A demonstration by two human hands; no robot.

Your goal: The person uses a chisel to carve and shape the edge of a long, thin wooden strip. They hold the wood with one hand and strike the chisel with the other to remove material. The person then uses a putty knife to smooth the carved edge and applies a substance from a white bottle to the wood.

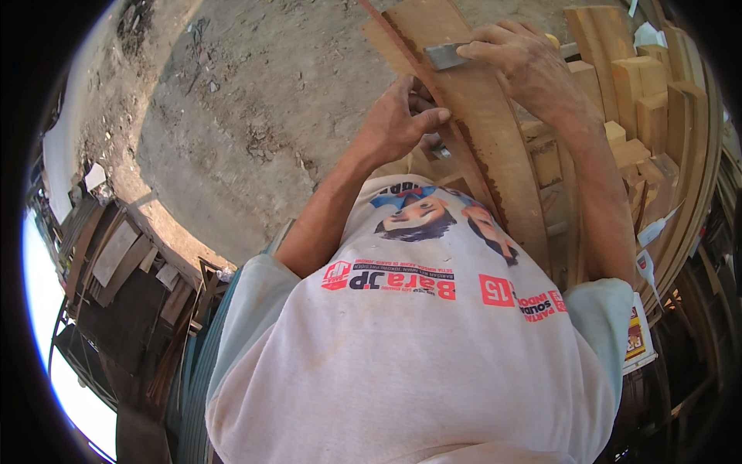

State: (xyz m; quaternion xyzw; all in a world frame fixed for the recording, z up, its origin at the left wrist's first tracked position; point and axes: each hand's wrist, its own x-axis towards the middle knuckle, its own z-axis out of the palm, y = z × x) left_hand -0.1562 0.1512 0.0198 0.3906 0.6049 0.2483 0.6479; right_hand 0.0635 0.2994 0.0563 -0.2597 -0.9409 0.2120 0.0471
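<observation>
A long wooden board (491, 127) slants away in front of my body, with a thin reddish-brown strip (462, 155) along its left edge. Dark brown paste or residue (481, 166) runs unevenly where strip and board meet. My left hand (398, 124) is closed at that edge, thumb against the strip and fingers curled on its outer side. Above the far part of the board, my right hand (525, 69) grips a flat metal scraper (448, 56). Its grey blade points left and lies on or close to the wood; its handle is hidden in my palm.
Cut timber blocks and boards (645, 93) are stacked at the right, close to my right forearm. Rough bare ground (232, 116) stretches out at the far left. Scrap planks (116, 255) lie in a pile at the left. A white bucket (640, 340) stands by my right elbow.
</observation>
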